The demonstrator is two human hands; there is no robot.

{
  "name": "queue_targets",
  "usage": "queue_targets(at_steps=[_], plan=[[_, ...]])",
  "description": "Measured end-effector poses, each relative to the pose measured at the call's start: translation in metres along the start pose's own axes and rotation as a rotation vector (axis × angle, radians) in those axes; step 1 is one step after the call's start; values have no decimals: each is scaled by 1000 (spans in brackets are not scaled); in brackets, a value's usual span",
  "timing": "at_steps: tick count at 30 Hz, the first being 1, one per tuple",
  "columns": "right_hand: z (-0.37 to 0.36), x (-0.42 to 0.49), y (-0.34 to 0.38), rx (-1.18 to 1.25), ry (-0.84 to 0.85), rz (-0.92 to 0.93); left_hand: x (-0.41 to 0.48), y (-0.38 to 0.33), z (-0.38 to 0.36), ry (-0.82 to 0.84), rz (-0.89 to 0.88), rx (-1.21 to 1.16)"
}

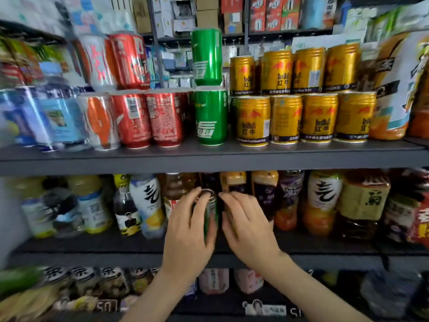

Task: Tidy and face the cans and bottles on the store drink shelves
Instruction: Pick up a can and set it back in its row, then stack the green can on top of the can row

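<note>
On the middle shelf point(325, 248), my left hand point(188, 233) is wrapped around an upright green can point(210, 217) with a silver top, in front of dark bottles. My right hand point(248, 226) is just right of it, fingers curled. A sliver of green shows under its thumb, and I cannot tell whether it grips anything. On the upper shelf point(209, 159) two green cans stand stacked, the top green can point(206, 56) on the lower green can point(210, 117). Red cans point(148, 119) are to their left and gold Red Bull cans point(301, 117) in two tiers to their right.
Bottled teas and juices point(325, 201) crowd the middle shelf on both sides of my hands. Blue-labelled water packs point(46, 119) stand at the upper left and large orange bottles point(394, 89) at the upper right. The bottom shelf holds more bottles point(92, 282). The view is motion-blurred.
</note>
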State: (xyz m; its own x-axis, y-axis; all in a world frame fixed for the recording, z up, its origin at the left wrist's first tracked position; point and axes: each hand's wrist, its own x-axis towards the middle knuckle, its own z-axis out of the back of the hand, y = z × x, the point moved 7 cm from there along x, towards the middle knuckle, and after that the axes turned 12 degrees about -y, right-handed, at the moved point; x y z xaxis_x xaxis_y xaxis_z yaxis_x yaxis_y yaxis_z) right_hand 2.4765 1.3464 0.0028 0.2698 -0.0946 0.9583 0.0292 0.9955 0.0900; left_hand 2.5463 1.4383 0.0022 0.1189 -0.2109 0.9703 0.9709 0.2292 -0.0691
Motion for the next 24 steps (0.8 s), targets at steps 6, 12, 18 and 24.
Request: queue_targets(at_steps=[6, 12, 18, 24], plan=[[-80, -31, -5, -179, 233, -99, -38, 49, -4, 184, -10, 117], [-103, -31, -12, -348, 216, -208, -57, 78, -18, 363, -25, 151], [-102, -32, -12, -307, 197, -374, -59, 86, -33, 385, -32, 141], [-84, -40, -5, -21, 100, -540, -64, 83, -33, 361, -71, 147]])
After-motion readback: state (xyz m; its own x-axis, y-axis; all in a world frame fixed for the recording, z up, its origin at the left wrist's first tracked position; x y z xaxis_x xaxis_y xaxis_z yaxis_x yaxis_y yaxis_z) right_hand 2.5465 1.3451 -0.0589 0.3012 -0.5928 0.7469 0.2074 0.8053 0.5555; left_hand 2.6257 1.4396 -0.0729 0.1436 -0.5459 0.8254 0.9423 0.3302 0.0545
